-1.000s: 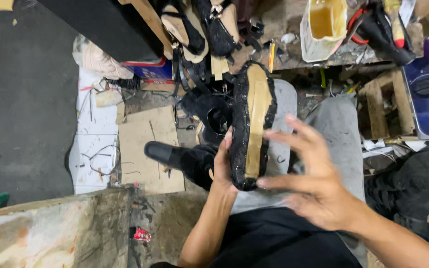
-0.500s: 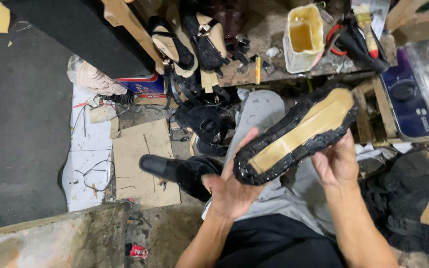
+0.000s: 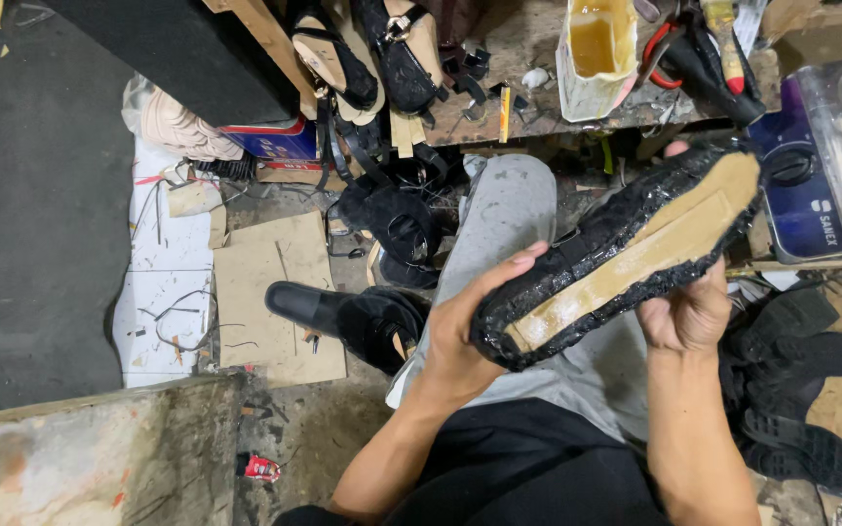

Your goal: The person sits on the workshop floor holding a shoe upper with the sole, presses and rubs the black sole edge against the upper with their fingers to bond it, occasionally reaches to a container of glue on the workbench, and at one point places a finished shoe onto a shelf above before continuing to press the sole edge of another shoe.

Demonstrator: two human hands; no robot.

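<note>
Fingers (image 3: 528, 258) of the left hand (image 3: 460, 331) are curled round the shoe (image 3: 626, 253)'s near end, the right hand (image 3: 684, 312) cupped underneath; it's been swung from upright to slanted, sole up, above the lap, so the sole's now exposed.

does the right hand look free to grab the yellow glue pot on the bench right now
Probably not as things stand: the right hand is under the black shoe, helping the left hand hold it. The glue pot stands unblocked on the bench beyond the shoe.
</note>
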